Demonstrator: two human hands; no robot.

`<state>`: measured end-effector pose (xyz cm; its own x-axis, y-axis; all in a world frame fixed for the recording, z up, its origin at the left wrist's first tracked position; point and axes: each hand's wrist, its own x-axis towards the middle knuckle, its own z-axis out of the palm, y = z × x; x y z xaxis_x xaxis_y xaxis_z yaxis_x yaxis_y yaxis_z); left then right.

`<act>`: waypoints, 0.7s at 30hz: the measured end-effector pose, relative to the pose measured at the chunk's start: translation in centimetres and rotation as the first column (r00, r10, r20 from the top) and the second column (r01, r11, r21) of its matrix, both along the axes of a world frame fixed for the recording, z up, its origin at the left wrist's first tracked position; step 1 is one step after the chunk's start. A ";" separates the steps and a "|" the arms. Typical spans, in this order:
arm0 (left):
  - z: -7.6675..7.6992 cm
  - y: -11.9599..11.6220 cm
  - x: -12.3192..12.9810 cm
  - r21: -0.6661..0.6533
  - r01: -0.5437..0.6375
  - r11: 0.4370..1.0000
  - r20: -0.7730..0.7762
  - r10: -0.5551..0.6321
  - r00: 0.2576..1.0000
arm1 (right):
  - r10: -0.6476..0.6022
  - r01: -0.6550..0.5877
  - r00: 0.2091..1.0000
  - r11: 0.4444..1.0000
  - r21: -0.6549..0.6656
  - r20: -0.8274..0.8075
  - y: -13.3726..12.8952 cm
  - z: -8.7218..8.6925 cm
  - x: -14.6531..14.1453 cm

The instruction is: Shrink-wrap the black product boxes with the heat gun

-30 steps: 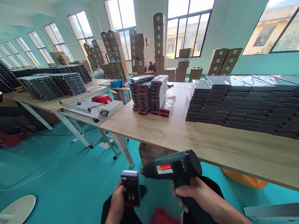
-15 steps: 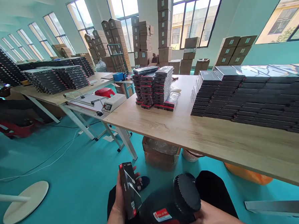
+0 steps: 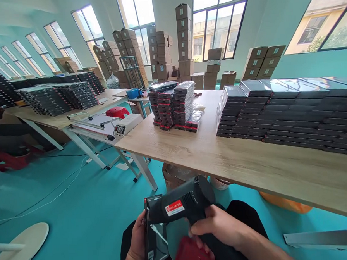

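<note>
My right hand (image 3: 209,225) is wrapped round the handle of a black heat gun (image 3: 177,201) with a red and white label on its barrel. The barrel points left, and its nozzle lies in front of the upper part of a slim black box (image 3: 157,243). That box shows a white cable picture and red corners. My left hand (image 3: 137,234) grips the box along its left edge, above my lap; the nozzle hides part of its face. Whether nozzle and box touch, I cannot tell. Below the handle is a dark red object (image 3: 193,255), partly blurred.
A wooden table (image 3: 189,152) stands ahead, bearing wrapped black box stacks (image 3: 172,106) and a wide pile of black boxes (image 3: 289,116) at right. A sealing machine (image 3: 126,124) stands left. Beneath the table sits an open carton (image 3: 176,178); a round white base (image 3: 25,246) is at lower left.
The heat gun has risen and swung so its barrel crosses in front of the black box. The box has turned more upright and face-on in my left hand. The view has shifted slightly.
</note>
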<state>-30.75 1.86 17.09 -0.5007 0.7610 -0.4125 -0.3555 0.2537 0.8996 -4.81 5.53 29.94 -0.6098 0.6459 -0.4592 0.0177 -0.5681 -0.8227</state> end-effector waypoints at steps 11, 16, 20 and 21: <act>4.8 0.1 2.4 -0.038 -0.046 0.998 0.427 0.058 0.902 | -0.176 0.170 0.982 0.982 0.087 0.067 -0.2 0.3 -1.6; 3.6 0.1 1.4 -0.003 -0.078 0.997 0.446 0.071 0.892 | -0.107 0.105 0.992 0.994 0.034 0.066 -0.4 1.4 -1.8; 1.7 -0.1 0.4 -0.016 0.024 1.000 0.523 -0.012 0.852 | -0.251 0.243 0.962 0.967 0.076 0.110 0.0 1.2 -1.8; 1.3 -0.1 0.2 -0.021 0.070 0.997 0.546 -0.047 0.837 | -0.284 0.277 0.953 0.958 0.074 0.104 0.1 1.0 -1.7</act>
